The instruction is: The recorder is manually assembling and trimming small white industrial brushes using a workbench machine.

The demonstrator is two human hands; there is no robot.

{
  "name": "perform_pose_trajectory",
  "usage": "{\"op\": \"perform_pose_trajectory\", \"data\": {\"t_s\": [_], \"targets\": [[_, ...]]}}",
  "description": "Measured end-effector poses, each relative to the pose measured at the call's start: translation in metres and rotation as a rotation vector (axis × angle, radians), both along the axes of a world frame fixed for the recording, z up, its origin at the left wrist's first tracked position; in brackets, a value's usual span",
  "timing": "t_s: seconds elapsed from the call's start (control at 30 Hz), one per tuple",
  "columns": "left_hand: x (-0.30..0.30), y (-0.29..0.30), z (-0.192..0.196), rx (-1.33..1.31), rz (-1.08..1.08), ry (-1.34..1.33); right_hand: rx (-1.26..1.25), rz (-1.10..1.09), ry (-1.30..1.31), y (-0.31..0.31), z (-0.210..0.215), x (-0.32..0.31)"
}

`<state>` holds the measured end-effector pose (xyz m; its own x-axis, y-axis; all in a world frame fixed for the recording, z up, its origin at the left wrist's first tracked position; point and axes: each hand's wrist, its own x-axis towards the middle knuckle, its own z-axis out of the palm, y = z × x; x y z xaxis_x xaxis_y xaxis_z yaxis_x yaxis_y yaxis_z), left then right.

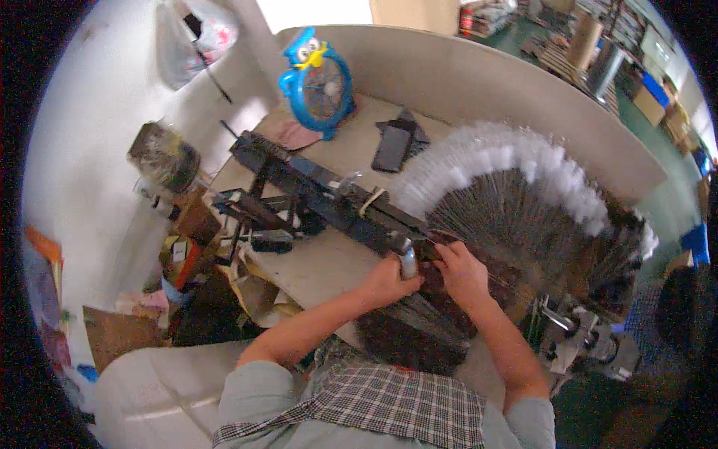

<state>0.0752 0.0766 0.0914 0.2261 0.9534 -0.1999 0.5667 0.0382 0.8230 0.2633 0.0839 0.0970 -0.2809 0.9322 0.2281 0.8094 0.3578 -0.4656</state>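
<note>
Tabletop (325,269) carries a broad fan of strands (497,209) at its right; the right forearm (512,352) lies near, so a careless sweep could tangle them. They look dark and fine, with fluffy white outer ends. A long black device (321,198) slants to their left. At its near end, the right hand (462,273) bends its fingers narrowly, its hold unclear; the left hand (389,283) grasps a pale cylinder (408,262).

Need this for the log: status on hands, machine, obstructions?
Left hand at metal tube, grip unclear. Right hand beside it, hold unclear. Black machine slants across table. White-tipped strands fanned close beyond right hand, not visibly blocking.
</note>
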Motion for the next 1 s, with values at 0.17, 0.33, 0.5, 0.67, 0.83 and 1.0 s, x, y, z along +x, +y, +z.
{"op": "perform_pose_trajectory", "data": {"t_s": [0.17, 0.33, 0.5, 0.67, 0.83, 1.0], "targets": [[-0.087, -0.029, -0.011, -0.188, 0.706, -0.708, -0.104, 0.05, -0.021, -0.005, 0.004, 0.005], [-0.24, -0.078, -0.057, 0.191, 1.4, -0.837, -0.049, 0.098, -0.012, -0.005, 0.002, 0.003], [-0.267, -0.06, -0.014, 0.422, 1.447, -0.594, -0.12, 0.079, 0.032, -0.006, 0.004, 0.0], [-0.205, -0.06, -0.019, 0.422, 1.326, -0.608, -0.126, 0.029, -0.014, -0.006, 0.003, 0.0], [-0.165, -0.045, -0.009, -0.044, 1.142, -0.934, -0.167, 0.087, -0.03, -0.005, 0.009, 0.002], [-0.182, -0.045, -0.02, -0.213, 1.096, -0.946, -0.171, 0.124, -0.04, -0.01, 0.014, 0.006]]}}
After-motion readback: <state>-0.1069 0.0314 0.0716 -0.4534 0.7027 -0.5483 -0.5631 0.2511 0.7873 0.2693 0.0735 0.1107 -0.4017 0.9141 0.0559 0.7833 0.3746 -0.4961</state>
